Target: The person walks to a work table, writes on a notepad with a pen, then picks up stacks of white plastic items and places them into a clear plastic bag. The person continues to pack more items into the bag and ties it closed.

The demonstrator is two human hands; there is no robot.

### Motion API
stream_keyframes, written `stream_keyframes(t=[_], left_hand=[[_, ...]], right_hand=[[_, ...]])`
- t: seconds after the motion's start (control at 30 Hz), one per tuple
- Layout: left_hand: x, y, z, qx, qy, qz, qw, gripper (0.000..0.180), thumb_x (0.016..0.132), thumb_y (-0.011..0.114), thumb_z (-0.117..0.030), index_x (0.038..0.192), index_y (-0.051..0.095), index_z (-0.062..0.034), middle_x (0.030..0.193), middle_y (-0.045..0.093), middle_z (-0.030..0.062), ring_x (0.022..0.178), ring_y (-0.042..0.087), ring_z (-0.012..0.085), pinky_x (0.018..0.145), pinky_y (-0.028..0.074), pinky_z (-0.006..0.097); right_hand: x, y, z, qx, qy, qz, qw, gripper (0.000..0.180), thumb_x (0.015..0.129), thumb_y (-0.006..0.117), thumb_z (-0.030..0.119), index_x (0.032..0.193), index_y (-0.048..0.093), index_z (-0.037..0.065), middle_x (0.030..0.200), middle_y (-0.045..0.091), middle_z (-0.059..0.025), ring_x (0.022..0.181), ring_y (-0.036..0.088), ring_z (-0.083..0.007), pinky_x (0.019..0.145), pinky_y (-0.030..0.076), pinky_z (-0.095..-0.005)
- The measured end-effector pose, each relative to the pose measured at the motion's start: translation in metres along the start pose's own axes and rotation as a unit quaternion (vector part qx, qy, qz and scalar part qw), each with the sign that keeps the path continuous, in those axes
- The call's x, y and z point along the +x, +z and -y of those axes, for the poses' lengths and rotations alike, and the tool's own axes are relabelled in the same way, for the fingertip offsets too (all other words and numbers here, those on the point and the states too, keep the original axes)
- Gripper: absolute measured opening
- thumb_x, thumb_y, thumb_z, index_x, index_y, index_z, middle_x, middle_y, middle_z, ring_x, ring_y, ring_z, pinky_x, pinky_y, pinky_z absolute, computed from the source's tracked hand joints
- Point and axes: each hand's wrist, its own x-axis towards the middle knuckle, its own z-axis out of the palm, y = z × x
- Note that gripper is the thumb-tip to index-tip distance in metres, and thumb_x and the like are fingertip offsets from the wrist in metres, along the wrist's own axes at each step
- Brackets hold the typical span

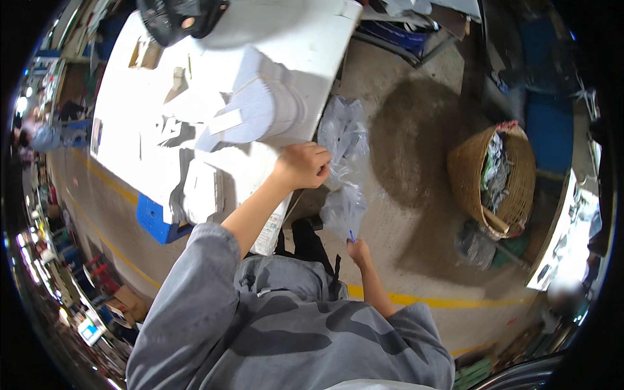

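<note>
One white table (305, 39), concrete floor (416, 130)

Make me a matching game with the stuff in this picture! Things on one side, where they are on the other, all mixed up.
Things:
1. plastic bags
2. basket
3. fan
4. paper stack

Places:
A. on the white table, tied with string
B. on the floor at the far right, full of scraps
C. at the table's top edge
D. between the left hand and the right hand

Pairs: 1-D, 2-B, 3-C, 4-A
</note>
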Motion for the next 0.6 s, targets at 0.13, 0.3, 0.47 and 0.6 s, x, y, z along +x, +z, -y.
stream_keyframes(t=[0.13, 0.3, 0.47, 0.6], left_hand=[[-0.005, 0.001, 0.003, -0.011, 0.006, -0.004, 1.000, 0.005, 0.072, 0.069, -0.013, 0.075, 0.064, -0.0114, 0.076, 0.066, 0.0036, 0.074, 0.067, 0.0272, 0.064, 0.055, 0.040], [-0.002, 0.004, 0.003, -0.035, 0.027, -0.022, 0.999, 0.006, 0.074, 0.067, -0.016, 0.073, 0.065, -0.0104, 0.076, 0.067, 0.0052, 0.076, 0.068, 0.0288, 0.066, 0.055, 0.042], [0.002, -0.001, 0.005, -0.058, -0.009, 0.046, 0.997, 0.013, 0.077, 0.064, -0.020, 0.082, 0.073, -0.0120, 0.084, 0.073, 0.0061, 0.083, 0.071, 0.0300, 0.072, 0.057, 0.044], [-0.003, -0.004, 0.016, -0.166, -0.041, 0.120, 0.978, 0.022, 0.085, 0.064, -0.023, 0.099, 0.078, -0.0130, 0.089, 0.076, 0.0057, 0.080, 0.072, 0.0278, 0.071, 0.057, 0.039]], right_hand=[[-0.091, -0.069, 0.029, 0.231, 0.092, -0.001, 0.969, 0.040, 0.098, 0.064, 0.036, 0.076, 0.066, 0.002, 0.055, 0.054, -0.0078, 0.044, 0.053, -0.0212, 0.045, 0.042, -0.0390], [-0.216, -0.137, 0.073, 0.367, 0.108, -0.081, 0.920, 0.028, 0.096, 0.071, 0.028, 0.077, 0.064, 0.009, 0.056, 0.045, 0.0044, 0.041, 0.040, -0.0094, 0.040, 0.030, -0.0298], [-0.361, -0.178, 0.126, 0.474, 0.059, -0.305, 0.824, 0.017, 0.092, 0.077, 0.019, 0.085, 0.063, 0.011, 0.060, 0.044, 0.0071, 0.041, 0.036, -0.0059, 0.037, 0.025, -0.0254], [-0.467, -0.198, 0.142, 0.526, -0.064, -0.441, 0.725, 0.022, 0.090, 0.078, 0.022, 0.104, 0.066, 0.010, 0.077, 0.058, 0.0029, 0.055, 0.051, -0.0064, 0.040, 0.031, -0.0234]])
